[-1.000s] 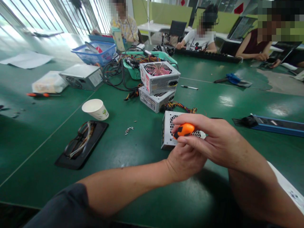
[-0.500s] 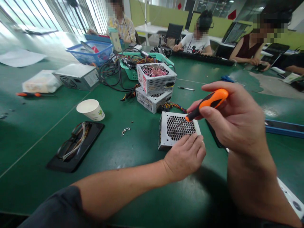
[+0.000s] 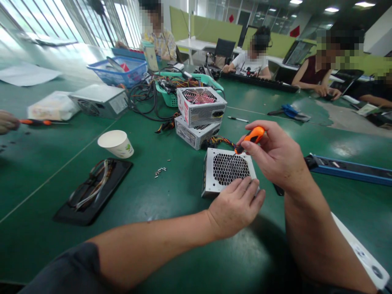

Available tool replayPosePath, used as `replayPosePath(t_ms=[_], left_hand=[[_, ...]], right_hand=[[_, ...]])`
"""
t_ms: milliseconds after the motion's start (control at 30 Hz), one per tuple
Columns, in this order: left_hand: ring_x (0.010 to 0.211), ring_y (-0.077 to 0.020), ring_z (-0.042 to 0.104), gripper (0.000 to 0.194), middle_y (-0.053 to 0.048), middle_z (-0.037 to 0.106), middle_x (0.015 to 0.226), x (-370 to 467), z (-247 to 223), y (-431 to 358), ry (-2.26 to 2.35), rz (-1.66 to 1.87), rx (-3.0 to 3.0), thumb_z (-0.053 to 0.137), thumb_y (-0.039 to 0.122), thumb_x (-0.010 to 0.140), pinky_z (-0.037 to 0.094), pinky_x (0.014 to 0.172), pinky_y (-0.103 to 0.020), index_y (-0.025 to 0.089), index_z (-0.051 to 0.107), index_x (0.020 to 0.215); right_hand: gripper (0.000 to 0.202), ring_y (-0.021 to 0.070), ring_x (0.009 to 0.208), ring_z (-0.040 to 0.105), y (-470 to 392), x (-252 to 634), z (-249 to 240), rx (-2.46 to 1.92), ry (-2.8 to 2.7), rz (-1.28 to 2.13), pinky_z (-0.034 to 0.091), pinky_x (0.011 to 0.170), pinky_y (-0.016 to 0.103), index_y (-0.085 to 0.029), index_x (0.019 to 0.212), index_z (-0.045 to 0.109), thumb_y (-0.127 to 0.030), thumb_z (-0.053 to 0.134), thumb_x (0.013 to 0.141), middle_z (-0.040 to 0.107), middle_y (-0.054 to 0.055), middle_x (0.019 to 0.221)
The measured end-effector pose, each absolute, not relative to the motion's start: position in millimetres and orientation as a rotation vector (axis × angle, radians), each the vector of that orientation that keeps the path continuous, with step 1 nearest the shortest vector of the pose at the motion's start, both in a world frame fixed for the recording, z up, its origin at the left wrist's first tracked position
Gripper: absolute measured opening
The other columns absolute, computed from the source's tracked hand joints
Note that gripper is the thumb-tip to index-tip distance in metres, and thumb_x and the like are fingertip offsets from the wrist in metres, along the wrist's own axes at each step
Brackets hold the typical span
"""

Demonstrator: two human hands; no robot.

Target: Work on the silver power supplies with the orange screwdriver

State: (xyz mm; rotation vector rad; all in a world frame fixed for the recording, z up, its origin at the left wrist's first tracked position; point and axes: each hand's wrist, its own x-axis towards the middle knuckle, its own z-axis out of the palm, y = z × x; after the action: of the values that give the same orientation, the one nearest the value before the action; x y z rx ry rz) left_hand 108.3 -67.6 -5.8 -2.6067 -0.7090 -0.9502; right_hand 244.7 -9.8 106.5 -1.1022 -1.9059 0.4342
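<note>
Near the middle of the table sits a silver power supply unit [image 3: 208, 179], its honeycomb grille facing up. My left hand [image 3: 237, 204] lies across its near right edge, fingers stretched out and a little apart on the top face. My right hand [image 3: 272, 155] is closed round an orange and black screwdriver [image 3: 254, 134]. The screwdriver slants down to the left, and its thin shaft reaches over the far part of the grille. I cannot tell whether its tip touches the metal. Coloured wires [image 3: 225, 141] run out behind the unit. Several small screws [image 3: 161, 170] lie to its left.
Behind stand two stacked power supplies [image 3: 202, 108] and a green basket [image 3: 170, 96] of cables. Left are a paper cup [image 3: 116, 143], glasses [image 3: 94, 183] on a black tray [image 3: 119, 173] and another power supply [image 3: 99, 100]. Another person's hand [image 3: 7, 122] is near a second screwdriver [image 3: 35, 122].
My right hand has moved left and lower with the screwdriver, towards the unit's far edge. My left fingers have spread slightly. Another person's hand has appeared at the far left.
</note>
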Motion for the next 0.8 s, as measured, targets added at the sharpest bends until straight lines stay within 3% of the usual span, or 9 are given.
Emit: replayPosePath(t_ms=[433, 800], left_hand=[[0.131, -0.0284, 0.064, 0.030, -0.016, 0.067, 0.139, 109, -7, -66, -0.700, -0.994, -2.602, 0.053, 0.022, 0.105, 0.052, 0.110, -0.043, 0.012, 0.065, 0.131], [0.130, -0.0291, 0.064, 0.031, -0.015, 0.068, 0.136, 107, -6, -66, -0.706, -0.991, -2.632, 0.051, 0.021, 0.105, 0.050, 0.113, -0.045, 0.011, 0.065, 0.131]], right_hand=[[0.034, 0.0179, 0.081, 0.076, -14, 241, 114, -1.202, -2.065, 0.279, 0.059, 0.071, 0.029, -0.025, 0.125, 0.063, -0.031, 0.071, 0.093, 0.075, 0.001, 0.100], [0.026, 0.0202, 0.094, 0.077, -23, 251, 125, -0.964, -2.493, 0.197, 0.058, 0.082, 0.029, -0.024, 0.120, 0.071, -0.026, 0.070, 0.095, 0.081, 0.003, 0.110]])
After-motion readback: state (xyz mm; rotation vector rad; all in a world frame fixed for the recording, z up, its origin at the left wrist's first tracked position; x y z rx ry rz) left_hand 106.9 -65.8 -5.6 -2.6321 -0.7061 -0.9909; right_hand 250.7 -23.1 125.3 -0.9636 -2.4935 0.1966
